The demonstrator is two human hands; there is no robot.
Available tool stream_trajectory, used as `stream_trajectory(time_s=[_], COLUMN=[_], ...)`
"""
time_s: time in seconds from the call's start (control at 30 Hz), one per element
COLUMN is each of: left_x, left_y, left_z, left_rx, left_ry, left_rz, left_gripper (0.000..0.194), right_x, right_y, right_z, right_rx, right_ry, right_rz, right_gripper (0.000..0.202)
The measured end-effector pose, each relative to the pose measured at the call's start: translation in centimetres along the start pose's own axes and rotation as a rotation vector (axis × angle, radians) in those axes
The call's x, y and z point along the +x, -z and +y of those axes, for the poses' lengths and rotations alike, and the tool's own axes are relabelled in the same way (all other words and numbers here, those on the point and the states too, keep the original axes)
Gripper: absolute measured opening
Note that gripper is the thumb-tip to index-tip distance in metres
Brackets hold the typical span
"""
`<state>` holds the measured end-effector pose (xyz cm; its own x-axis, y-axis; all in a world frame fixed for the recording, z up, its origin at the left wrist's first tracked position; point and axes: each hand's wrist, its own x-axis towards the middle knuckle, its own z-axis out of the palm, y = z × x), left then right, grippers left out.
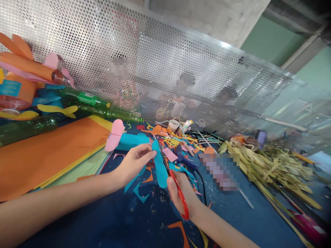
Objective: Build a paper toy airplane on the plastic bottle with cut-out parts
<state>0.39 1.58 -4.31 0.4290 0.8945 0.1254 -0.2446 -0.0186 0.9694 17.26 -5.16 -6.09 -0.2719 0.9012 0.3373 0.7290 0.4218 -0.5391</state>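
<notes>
My left hand (137, 160) pinches the upper end of a blue paper cutout (160, 170) between thumb and fingers. In my right hand (184, 194) is a pair of red-handled scissors (182, 199), its blades lying along the cutout's right edge. How far the blades are apart I cannot tell. Just beyond my left hand lies a blue paper-wrapped roll (133, 140) with a pink rounded paper piece (116, 133) at its left end. Blue offcuts (141, 193) are scattered on the table below the cutout.
Orange paper sheets (57, 148) are stacked at left, near green plastic bottles (85, 98) and an orange paper-covered bottle (31, 67). Colourful scraps (176, 139) surround a dark blue glue gun (187, 161) with a black cord. Dried husks (269, 168) spread at right. A perforated metal screen (160, 62) stands behind.
</notes>
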Motion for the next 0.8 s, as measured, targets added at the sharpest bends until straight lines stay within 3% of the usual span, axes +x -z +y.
stream_trajectory(time_s=[0.33, 0.63, 0.8], left_x=[0.01, 0.03, 0.21], left_y=[0.16, 0.02, 0.21], left_z=[0.1, 0.62, 0.69], left_rx=[-0.029, -0.03, 0.032], left_ry=[-0.004, 0.029, 0.011], left_rz=[0.01, 0.073, 0.163], left_gripper=[0.019, 0.019, 0.021], right_x=[0.03, 0.09, 0.09], right_y=[-0.03, -0.06, 0.04], right_z=[0.11, 0.33, 0.39], right_rx=[-0.066, -0.048, -0.045], right_ry=[0.009, 0.022, 0.008], right_rz=[-0.022, 0.04, 0.042], right_gripper=[0.039, 0.039, 0.038])
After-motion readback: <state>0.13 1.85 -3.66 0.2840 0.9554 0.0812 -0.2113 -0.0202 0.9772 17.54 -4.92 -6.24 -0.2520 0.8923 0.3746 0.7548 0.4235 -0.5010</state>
